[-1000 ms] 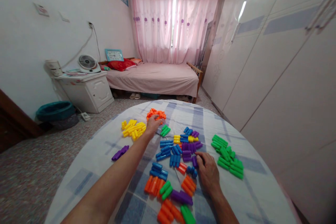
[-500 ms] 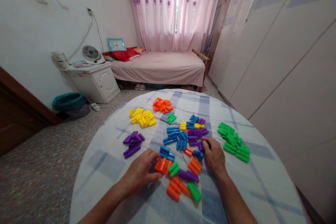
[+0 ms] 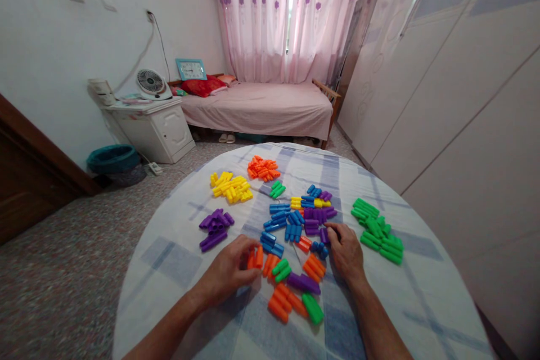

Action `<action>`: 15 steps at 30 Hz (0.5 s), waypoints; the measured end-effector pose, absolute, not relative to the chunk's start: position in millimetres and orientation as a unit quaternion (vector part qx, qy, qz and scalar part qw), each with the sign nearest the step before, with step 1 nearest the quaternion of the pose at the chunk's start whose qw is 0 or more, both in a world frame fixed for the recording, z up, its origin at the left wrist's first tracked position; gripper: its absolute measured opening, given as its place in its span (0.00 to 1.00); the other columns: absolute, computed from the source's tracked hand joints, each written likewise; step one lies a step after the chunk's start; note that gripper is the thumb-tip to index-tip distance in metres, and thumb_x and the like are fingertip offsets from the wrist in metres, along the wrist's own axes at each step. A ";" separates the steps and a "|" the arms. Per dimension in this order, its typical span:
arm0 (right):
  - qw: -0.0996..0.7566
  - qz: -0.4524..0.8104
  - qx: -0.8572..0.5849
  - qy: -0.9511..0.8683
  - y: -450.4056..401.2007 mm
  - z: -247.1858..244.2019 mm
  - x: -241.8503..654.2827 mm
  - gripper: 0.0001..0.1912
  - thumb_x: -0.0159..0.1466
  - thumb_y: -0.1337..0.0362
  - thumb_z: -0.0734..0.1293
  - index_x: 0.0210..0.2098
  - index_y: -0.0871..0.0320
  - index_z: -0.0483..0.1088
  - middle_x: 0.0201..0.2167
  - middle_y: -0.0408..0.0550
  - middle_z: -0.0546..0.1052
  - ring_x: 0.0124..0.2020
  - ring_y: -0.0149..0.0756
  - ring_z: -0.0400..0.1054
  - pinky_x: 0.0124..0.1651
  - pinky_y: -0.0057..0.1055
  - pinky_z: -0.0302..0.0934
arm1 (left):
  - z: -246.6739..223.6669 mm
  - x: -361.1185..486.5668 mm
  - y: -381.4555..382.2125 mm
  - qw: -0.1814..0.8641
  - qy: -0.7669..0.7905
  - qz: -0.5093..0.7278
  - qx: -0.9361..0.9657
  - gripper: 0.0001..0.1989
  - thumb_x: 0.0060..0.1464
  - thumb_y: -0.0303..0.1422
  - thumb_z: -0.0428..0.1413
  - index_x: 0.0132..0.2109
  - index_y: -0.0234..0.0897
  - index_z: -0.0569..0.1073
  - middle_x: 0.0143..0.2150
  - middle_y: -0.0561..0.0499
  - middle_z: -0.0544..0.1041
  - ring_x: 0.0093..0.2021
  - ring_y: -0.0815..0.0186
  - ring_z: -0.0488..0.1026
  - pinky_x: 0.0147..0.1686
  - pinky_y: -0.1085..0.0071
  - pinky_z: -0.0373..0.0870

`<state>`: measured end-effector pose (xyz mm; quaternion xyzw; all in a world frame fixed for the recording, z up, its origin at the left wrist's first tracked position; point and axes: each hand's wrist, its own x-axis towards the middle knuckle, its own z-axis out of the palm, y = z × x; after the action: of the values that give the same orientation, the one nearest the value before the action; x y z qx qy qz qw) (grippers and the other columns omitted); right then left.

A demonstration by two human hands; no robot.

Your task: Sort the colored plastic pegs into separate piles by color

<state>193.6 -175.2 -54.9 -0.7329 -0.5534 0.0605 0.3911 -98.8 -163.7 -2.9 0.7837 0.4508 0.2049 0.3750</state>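
Observation:
My left hand (image 3: pixel 231 264) is closed round an orange toy building block (image 3: pixel 258 257), made of joined plastic tubes, at the near left of the mixed pile. Fingertips and thumb cover part of it. My right hand (image 3: pixel 346 250) rests on the cloth at the pile's right side, its index fingertip touching a small purple block (image 3: pixel 324 235); the other fingers are curled under and partly hidden. Between the hands lie blue blocks (image 3: pixel 293 232), green blocks (image 3: pixel 282 270), a long purple block (image 3: pixel 304 282) and more orange blocks (image 3: pixel 314 267).
Sorted by colour on the round table (image 3: pixel 169 292) are a yellow pile (image 3: pixel 232 187), an orange pile (image 3: pixel 264 169), a purple pile (image 3: pixel 216 222) and a green pile (image 3: pixel 375 228). Beyond stand a bed (image 3: pixel 261 104), a cabinet (image 3: pixel 169 132) and a wardrobe (image 3: pixel 442 95).
My left hand has drawn the orange block slightly left, away from the orange pieces beside it. The right hand stays put. The whole view has shifted a little.

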 end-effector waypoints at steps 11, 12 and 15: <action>0.387 0.068 -0.737 -0.550 -175.8 -53.1 192.6 0.17 0.62 0.57 0.55 0.38 0.58 0.72 0.37 0.48 0.74 0.42 0.38 0.64 0.47 0.34 0.55 | 7.6 -71.9 -95.2 0.540 0.442 0.306 0.647 0.23 0.47 0.40 0.58 0.50 0.37 0.69 0.44 0.48 0.72 0.36 0.67 0.71 0.32 0.73 0.68; 0.386 0.071 -0.737 -0.550 -175.7 -53.3 192.9 0.17 0.62 0.57 0.55 0.37 0.58 0.72 0.37 0.48 0.74 0.42 0.38 0.64 0.47 0.34 0.55 | 6.7 -64.7 -83.8 0.552 0.444 0.318 0.630 0.23 0.47 0.41 0.58 0.49 0.36 0.70 0.43 0.48 0.72 0.36 0.67 0.71 0.31 0.73 0.68; 0.382 0.075 -0.739 -0.551 -174.9 -54.7 194.4 0.17 0.61 0.57 0.55 0.38 0.57 0.72 0.37 0.49 0.74 0.42 0.38 0.64 0.47 0.34 0.56 | 3.3 -42.8 -44.5 0.521 0.484 0.360 0.604 0.24 0.43 0.40 0.61 0.47 0.33 0.71 0.40 0.47 0.73 0.34 0.66 0.71 0.30 0.72 0.69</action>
<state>194.4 -174.9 -54.7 -0.7386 -0.5506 0.0752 0.3815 -42.8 -44.5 3.3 0.6040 0.4842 0.3596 0.5210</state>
